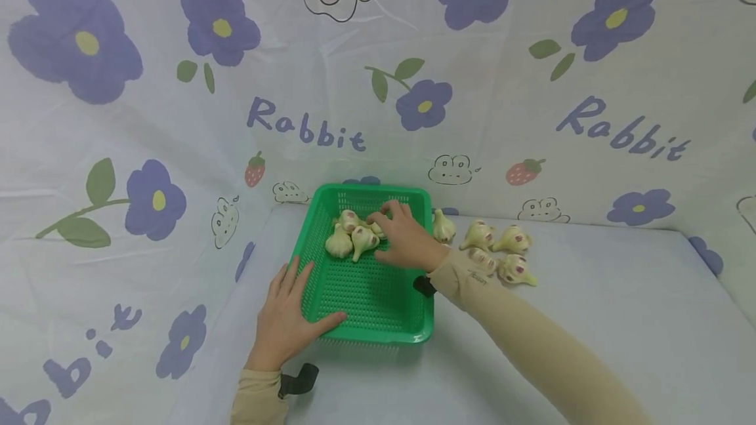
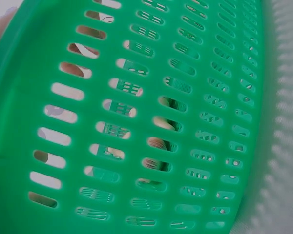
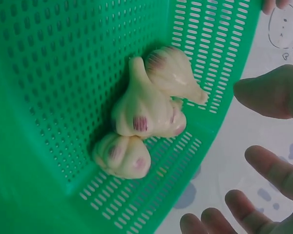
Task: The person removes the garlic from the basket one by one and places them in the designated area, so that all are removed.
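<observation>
A green plastic basket (image 1: 426, 320) with slotted walls holds several garlic bulbs (image 1: 338, 243) bunched toward its far end. My left hand (image 1: 286, 320) rests on the basket's left rim near the front corner, fingers straight and thumb spread along the front edge. In the left wrist view the basket's slotted wall (image 2: 151, 107) fills most of the picture, the bulbs showing in part through its slots. Over the basket's right side is my right hand (image 1: 407, 238), its fingers spread apart and holding nothing. The right wrist view shows its fingertips beside the pale, purple-marked garlic bulbs (image 3: 141, 109).
Right of the basket, several more garlic bulbs (image 1: 512, 239) lie on the white tabletop (image 1: 614, 307), some partly behind my right forearm. A white cloth (image 1: 508, 84) printed with purple flowers hangs behind the table and along its sides. Dark mounts (image 1: 299, 380) sit at both wrists.
</observation>
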`<state>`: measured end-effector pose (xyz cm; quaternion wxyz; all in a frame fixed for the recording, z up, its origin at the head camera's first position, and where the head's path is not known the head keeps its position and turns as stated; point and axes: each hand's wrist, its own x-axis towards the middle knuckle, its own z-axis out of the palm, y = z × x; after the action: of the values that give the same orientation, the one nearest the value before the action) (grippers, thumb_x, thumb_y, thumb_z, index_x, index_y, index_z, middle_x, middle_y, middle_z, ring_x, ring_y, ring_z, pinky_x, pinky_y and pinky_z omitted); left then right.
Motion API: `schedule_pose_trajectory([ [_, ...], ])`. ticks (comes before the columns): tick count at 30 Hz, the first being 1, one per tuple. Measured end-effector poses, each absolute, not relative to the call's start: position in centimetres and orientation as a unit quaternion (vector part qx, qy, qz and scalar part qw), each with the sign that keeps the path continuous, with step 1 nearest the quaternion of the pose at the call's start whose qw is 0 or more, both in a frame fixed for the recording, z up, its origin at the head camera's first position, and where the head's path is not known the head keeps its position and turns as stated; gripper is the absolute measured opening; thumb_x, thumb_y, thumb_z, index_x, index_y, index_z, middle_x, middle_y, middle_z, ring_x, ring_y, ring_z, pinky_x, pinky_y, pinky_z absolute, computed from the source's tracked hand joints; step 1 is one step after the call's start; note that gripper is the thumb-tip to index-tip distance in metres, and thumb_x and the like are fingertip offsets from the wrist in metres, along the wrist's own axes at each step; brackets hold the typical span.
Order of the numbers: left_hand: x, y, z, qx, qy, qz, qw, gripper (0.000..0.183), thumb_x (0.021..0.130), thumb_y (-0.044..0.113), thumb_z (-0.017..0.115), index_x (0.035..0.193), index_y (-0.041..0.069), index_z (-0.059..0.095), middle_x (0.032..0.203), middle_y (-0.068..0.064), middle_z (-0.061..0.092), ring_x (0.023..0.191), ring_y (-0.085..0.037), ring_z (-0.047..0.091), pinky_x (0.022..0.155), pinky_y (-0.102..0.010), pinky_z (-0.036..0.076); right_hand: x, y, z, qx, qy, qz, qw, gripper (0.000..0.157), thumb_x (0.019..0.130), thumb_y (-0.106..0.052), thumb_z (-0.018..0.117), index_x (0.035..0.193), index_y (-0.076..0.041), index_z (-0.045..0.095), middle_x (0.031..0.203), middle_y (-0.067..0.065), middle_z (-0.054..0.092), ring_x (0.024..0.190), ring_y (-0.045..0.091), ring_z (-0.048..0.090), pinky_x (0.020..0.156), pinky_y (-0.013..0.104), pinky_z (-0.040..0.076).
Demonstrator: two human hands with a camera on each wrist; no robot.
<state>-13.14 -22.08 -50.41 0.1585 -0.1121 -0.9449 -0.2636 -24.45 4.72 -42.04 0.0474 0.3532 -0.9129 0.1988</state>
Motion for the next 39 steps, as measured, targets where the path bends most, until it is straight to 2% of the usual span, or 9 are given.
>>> schedule_pose_trajectory([
  [6, -13.3, -22.1, -50.5, -0.112, -0.946, -0.261, 0.158, 0.112, 0.076, 0.072, 0.079, 0.163, 0.016, 0.037, 0.171, -0.016, 0.027, 0.157, -0.040, 0.025, 0.101, -0.071, 0.049, -25.5, 3.6, -42.4, 0.360, -0.913, 0.186, 0.055, 0.051, 0.091, -0.014, 0.076, 0.139, -0.005, 0.059, 0.140, 0.029, 0.043, 0.114, 0.041, 0.043, 0.088, 0.049, 0.042],
  [15, -13.2, -22.1, -50.3, -0.110, -0.947, -0.259, 0.155, 0.112, 0.076, 0.072, 0.079, 0.163, 0.017, 0.037, 0.172, -0.015, 0.027, 0.157, -0.040, 0.026, 0.098, -0.070, 0.051, -26.8, 1.5, -43.2, 0.329, -0.927, 0.178, -0.009, 0.060, 0.096, -0.023, 0.077, 0.149, -0.009, 0.053, 0.151, 0.027, 0.037, 0.125, 0.040, 0.041, 0.087, 0.047, 0.052],
  [25, -13.2, -22.1, -50.3, -0.108, -0.947, -0.262, 0.151, 0.111, 0.077, 0.073, 0.078, 0.164, 0.017, 0.036, 0.172, -0.014, 0.027, 0.157, -0.040, 0.026, 0.097, -0.070, 0.052, -27.5, 0.0, -44.6, 0.309, -0.935, 0.170, -0.017, 0.061, 0.090, -0.020, 0.084, 0.144, -0.007, 0.056, 0.151, 0.026, 0.037, 0.125, 0.042, 0.041, 0.094, 0.050, 0.053],
  [31, -13.0, -22.0, -50.1, -0.105, -0.948, -0.264, 0.146, 0.111, 0.077, 0.073, 0.077, 0.164, 0.016, 0.036, 0.172, -0.014, 0.026, 0.156, -0.041, 0.026, 0.099, -0.071, 0.050, -28.4, -0.6, -45.5, 0.308, -0.938, 0.158, -0.029, 0.061, 0.089, -0.018, 0.085, 0.142, -0.007, 0.055, 0.149, 0.028, 0.039, 0.127, 0.045, 0.042, 0.103, 0.055, 0.047],
  [39, -13.0, -21.9, -50.0, -0.102, -0.948, -0.265, 0.143, 0.111, 0.077, 0.074, 0.077, 0.163, 0.016, 0.037, 0.172, -0.013, 0.026, 0.157, -0.041, 0.025, 0.099, -0.073, 0.049, -29.5, -1.2, -46.7, 0.291, -0.948, 0.111, -0.056, 0.057, 0.094, -0.018, 0.077, 0.147, -0.011, 0.056, 0.146, 0.022, 0.043, 0.121, 0.038, 0.040, 0.105, 0.050, 0.040],
])
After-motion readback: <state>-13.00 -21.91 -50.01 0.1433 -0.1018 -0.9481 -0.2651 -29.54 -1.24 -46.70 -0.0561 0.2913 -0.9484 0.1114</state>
